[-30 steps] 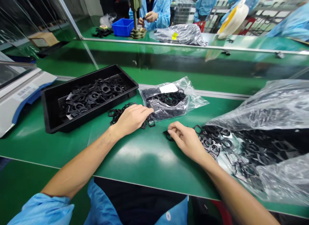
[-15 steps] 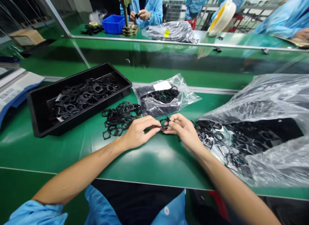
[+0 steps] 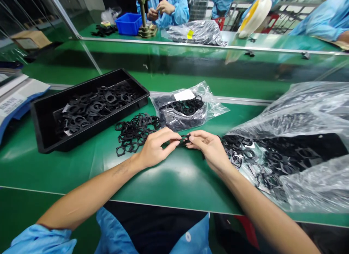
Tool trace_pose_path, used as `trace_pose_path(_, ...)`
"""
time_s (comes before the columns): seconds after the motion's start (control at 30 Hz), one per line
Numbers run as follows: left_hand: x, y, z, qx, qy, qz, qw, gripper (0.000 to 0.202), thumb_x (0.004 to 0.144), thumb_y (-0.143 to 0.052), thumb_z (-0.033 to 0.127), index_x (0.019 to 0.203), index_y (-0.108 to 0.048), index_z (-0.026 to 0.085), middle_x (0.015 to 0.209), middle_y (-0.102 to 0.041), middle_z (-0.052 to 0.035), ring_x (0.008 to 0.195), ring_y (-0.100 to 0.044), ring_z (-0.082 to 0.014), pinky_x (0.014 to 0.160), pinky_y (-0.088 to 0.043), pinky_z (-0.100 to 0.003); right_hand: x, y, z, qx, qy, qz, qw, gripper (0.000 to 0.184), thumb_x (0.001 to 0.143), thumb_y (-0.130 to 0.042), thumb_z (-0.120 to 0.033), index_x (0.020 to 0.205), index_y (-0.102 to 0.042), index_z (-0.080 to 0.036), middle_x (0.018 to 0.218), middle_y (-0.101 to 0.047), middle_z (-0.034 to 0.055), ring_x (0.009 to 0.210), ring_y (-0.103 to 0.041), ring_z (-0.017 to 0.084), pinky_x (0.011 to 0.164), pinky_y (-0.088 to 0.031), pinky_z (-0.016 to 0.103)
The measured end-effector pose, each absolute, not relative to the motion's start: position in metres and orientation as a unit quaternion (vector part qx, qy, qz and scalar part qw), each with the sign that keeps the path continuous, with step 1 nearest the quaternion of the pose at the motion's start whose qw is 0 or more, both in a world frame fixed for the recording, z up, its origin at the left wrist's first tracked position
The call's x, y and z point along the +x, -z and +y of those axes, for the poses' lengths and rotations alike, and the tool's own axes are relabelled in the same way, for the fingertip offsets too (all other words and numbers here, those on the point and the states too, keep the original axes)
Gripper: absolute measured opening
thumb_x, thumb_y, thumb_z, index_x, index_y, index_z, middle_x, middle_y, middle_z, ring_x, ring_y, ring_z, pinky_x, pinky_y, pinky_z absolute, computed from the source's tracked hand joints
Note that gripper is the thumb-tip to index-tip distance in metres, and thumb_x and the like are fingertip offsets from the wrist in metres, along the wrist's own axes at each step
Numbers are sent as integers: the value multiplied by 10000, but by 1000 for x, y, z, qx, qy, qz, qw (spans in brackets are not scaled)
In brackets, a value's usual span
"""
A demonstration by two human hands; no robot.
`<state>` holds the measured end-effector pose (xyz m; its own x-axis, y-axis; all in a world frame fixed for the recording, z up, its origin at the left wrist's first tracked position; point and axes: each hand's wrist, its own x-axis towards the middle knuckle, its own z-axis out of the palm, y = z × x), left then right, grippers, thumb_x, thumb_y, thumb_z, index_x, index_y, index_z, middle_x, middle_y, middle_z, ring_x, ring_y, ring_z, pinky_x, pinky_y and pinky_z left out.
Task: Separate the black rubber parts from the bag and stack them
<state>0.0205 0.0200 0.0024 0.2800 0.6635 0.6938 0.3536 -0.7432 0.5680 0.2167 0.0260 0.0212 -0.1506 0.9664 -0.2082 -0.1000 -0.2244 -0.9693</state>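
Between my two hands is a small black ring-shaped plastic part (image 3: 185,137), seen nearly edge-on and partly covered by fingers. My left hand (image 3: 158,146) pinches its left side with thumb and fingertips. My right hand (image 3: 207,145) is closed on the other side of it; a bit of black shows beneath this hand, too hidden to name. Just left of my left hand lies a loose pile of black ring parts (image 3: 136,131) on the green table. To the right, more black rings (image 3: 247,154) spill from the mouth of a large clear plastic bag (image 3: 313,110).
A black tray (image 3: 51,146) heaped with black parts stands at the left. Behind my hands lies a small clear bag (image 3: 182,121) of black rings with a white label. Across the divider, a co-worker's hands (image 3: 163,8) work near a blue bin (image 3: 128,24) and a metal post.
The ring part has tilted from showing its open circle to nearly edge-on. Both hands stay in about the same place. The view has shifted slightly.
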Motion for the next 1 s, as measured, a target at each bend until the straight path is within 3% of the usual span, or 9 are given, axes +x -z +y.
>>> trace_pose_path(0.13, 23, -3, 18, 789, -512, 306, 151, 65, 913, -629, 153, 957, -673, 171, 852, -720, -41, 766, -659, -129, 733, -539, -258, 217, -20, 26, -500, -608, -422, 450, 306, 603, -900, -415, 756, -757, -192, 752, -749, 18, 671, -683, 140, 754, -601, 311)
trace_pose_path(0.5, 22, -1, 20, 769, -503, 372, 131, 37, 919, -623, 187, 918, -657, 175, 748, -679, 0, 661, -634, -108, 668, -526, -230, 218, -24, 26, -486, -634, -426, 424, 285, 532, -936, -374, 696, -785, -197, 662, -721, 6, 583, -625, 117, 658, -550, 281)
trace_pose_path(1.0, 22, 4, 19, 747, -502, 407, 160, 26, 884, -656, 182, 863, -664, 169, 760, -700, 2, 660, -645, -103, 678, -531, -215, 216, -23, 24, -478, -629, -454, 413, 295, 587, -911, -400, 699, -744, -184, 670, -724, 25, 611, -654, 141, 670, -570, 294)
